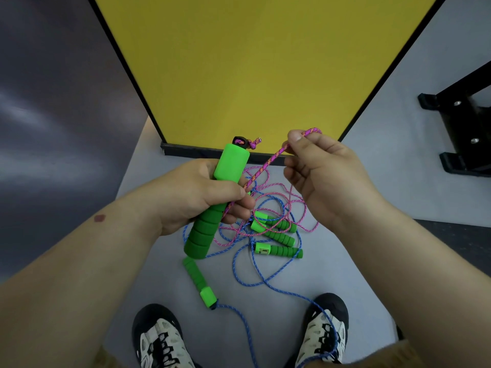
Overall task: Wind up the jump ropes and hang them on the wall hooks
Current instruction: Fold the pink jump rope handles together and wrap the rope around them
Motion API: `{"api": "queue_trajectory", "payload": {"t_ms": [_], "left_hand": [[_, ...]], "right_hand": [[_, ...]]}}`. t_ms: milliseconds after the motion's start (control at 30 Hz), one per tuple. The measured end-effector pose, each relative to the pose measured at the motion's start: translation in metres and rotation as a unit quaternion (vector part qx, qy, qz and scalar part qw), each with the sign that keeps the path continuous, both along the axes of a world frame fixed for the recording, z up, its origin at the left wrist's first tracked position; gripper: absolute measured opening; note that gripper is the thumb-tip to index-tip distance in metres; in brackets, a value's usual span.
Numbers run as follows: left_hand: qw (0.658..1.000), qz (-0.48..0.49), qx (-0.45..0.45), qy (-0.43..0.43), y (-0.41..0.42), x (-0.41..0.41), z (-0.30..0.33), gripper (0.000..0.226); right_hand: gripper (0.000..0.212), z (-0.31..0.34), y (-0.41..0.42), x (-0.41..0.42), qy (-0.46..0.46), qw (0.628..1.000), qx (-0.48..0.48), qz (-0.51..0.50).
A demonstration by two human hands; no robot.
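My left hand (202, 195) grips a green foam jump-rope handle (212, 205) upright, with a knot of pink cord at its top end. My right hand (321, 176) pinches the pink cord (268, 163) a short way from the handle, and the cord runs taut between the two hands. On the floor below lies a tangle of pink rope (265, 229) and blue rope (255, 269) with three green handles (279, 240) in it. Another green handle (200, 284) on the blue rope lies nearer my feet. No wall hooks are in view.
A yellow board (260, 70) with a black frame stands upright just beyond the ropes. A black metal stand (462, 128) is at the right. My two shoes (159, 338) are at the bottom, and the blue rope crosses the right one (324, 328).
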State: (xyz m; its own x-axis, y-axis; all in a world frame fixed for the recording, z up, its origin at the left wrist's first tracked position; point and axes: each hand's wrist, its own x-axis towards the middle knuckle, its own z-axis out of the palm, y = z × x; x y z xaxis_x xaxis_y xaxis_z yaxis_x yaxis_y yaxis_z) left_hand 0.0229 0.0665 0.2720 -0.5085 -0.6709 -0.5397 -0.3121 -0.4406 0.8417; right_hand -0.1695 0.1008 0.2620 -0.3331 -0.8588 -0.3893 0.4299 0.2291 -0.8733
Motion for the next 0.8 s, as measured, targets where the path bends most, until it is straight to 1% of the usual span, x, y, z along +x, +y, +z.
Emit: {"api": "queue_trajectory", "payload": {"t_ms": [100,200,300,433,667,733,800], "left_hand": [[1.000,0.006,-0.002,-0.001,0.000,0.000,0.000,0.008],[1.000,0.008,-0.001,0.001,0.001,-0.001,0.000,0.008],[1.000,0.007,-0.002,0.003,0.001,-0.002,0.001,0.010],[1.000,0.013,-0.001,0.008,0.001,-0.002,0.002,0.008],[1.000,-0.002,-0.005,0.005,0.000,-0.001,0.001,0.007],[1.000,-0.001,-0.006,0.005,0.000,-0.001,0.001,0.007],[1.000,-0.004,-0.008,0.004,0.000,0.000,0.000,0.007]], "right_hand": [[0.009,-0.002,0.004,0.007,0.001,0.998,0.009,0.069],[0.010,-0.005,0.010,0.018,0.012,0.988,0.008,0.153],[0.022,-0.007,0.012,0.022,0.028,0.982,-0.011,0.188],[0.015,-0.006,0.010,0.019,0.052,0.989,-0.019,0.134],[0.004,0.003,0.000,0.002,0.015,1.000,-0.015,0.008],[0.003,0.002,0.000,0.001,0.006,1.000,-0.011,0.003],[0.006,0.001,0.001,0.003,-0.003,1.000,-0.006,0.022]]}}
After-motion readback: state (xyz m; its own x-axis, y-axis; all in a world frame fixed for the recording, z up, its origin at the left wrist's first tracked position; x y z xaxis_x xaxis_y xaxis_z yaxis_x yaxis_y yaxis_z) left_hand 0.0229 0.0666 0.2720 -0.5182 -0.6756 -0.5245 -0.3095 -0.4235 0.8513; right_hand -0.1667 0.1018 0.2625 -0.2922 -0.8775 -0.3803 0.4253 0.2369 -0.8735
